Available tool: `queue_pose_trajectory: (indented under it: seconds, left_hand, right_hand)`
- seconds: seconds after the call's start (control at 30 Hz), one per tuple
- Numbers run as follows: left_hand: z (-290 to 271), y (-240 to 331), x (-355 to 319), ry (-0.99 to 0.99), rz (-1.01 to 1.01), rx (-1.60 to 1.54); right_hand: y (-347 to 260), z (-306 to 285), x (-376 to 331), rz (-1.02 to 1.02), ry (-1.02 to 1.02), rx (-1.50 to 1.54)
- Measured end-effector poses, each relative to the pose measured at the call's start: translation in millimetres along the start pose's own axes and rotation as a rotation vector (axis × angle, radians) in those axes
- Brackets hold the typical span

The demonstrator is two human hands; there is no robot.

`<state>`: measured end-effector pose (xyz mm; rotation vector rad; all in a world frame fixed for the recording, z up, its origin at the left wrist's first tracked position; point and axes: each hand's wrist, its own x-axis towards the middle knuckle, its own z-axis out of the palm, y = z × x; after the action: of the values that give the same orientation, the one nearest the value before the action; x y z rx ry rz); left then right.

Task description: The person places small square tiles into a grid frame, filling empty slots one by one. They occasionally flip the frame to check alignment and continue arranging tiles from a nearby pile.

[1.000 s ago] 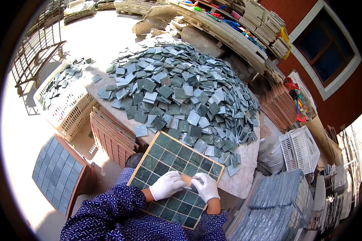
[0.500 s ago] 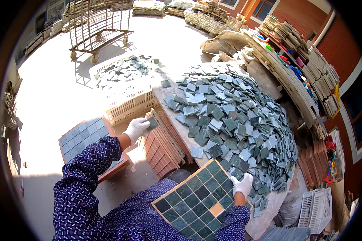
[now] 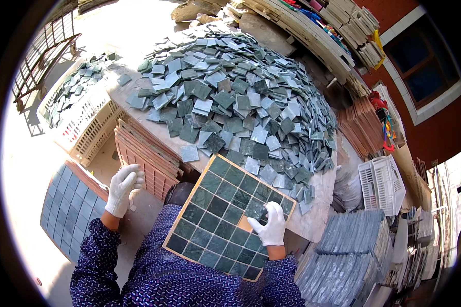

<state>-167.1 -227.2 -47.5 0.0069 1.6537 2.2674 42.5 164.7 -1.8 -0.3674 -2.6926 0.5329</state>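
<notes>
Across my lap lies a shallow square tray (image 3: 188,202) with a light wooden rim, laid with rows of dark green stone tiles; one bare, light-coloured cell shows near its right side. My right hand (image 3: 270,227), in a white glove, is closed over that cell. Its thumb and fingers pinch a green tile (image 3: 256,209) that sits askew over the tray; part of the tile is hidden by the fingers. My left hand (image 3: 123,190), also gloved, is raised left of the tray with its fingers curled in, and no tile shows in it.
A large heap of loose green tiles (image 3: 230,97) covers the table (image 3: 164,134) ahead. Red-brown trays (image 3: 143,158) lean below its left edge, near a cream crate (image 3: 95,128). A tiled panel (image 3: 69,212) lies at left; stacked grey slabs (image 3: 338,256) and a white crate (image 3: 381,184) are right.
My left hand no longer shows the tile it held and has drawn back toward me. My right hand has gone from the tray's edge to the bare cell, pinching a tile. My view has swung right.
</notes>
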Motion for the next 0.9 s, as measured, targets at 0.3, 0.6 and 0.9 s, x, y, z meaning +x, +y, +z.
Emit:
queue_pose_trajectory:
  seconds: [0.3,0.6,0.9]
  left_hand:
    - [164,-25,-87,-0.545,0.592,0.985]
    - [246,-87,-81,-0.768,0.822,1.439]
    - [292,-114,-123,-1.045,0.946,1.223]
  right_hand:
    - [-19,5,-49,0.139,0.071,0.005]
    - [-4,-27,-80,0.434,0.24,0.245]
    - [10,-22,-78,0.389,0.392,0.208]
